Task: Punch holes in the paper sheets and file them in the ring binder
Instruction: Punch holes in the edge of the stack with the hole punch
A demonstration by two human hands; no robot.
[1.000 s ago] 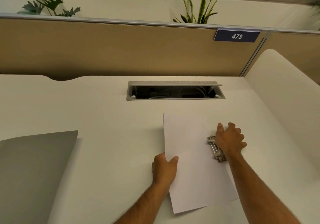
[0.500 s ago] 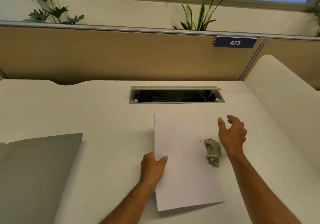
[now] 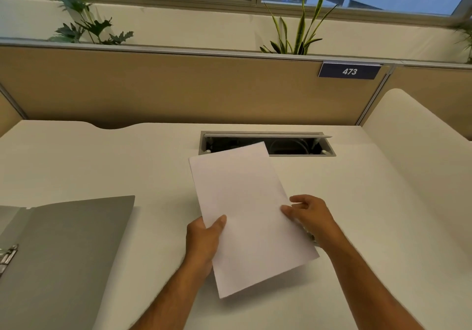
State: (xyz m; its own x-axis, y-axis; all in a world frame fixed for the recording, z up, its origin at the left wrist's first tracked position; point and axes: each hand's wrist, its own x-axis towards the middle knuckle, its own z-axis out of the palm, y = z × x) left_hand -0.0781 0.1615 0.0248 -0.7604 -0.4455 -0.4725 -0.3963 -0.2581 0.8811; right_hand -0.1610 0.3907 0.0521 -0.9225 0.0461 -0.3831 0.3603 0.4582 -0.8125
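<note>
1. a person's left hand [image 3: 204, 237] grips the left edge of a white paper sheet [image 3: 245, 217], thumb on top and fingers curled beneath, holding it lifted and tilted above the white tabletop [image 3: 122, 166]; its far corner overlaps the open cable hatch [image 3: 301, 145].
2. the right hand [image 3: 309, 214] pinches the sheet's right edge, thumb on the top face and fingers behind the paper.
3. the step in hand looks like carrying the sheet over to the grey ring binder [image 3: 63, 258], which lies open at the lower left, well apart from the paper.
4. to do it well, the sheet is best kept flat between both hands so it does not buckle, then turned so its punched edge faces the metal ring mechanism [image 3: 7, 256] and lowered squarely onto the prongs.
5. whether the rings stand open or closed cannot be told, since the mechanism sits at the frame's left edge and is cut off.
6. no punched holes can be made out on the sheet; its surface reads as plain white, and the right hand covers part of the edge.
7. it is also unclear whether one sheet or several are held.
8. only a small sliver of something metallic [image 3: 312, 238] shows below the right wrist, likely the hole punch, but paper and arm hide nearly all of it.
9. the binder's near and left parts run out of view.
</note>
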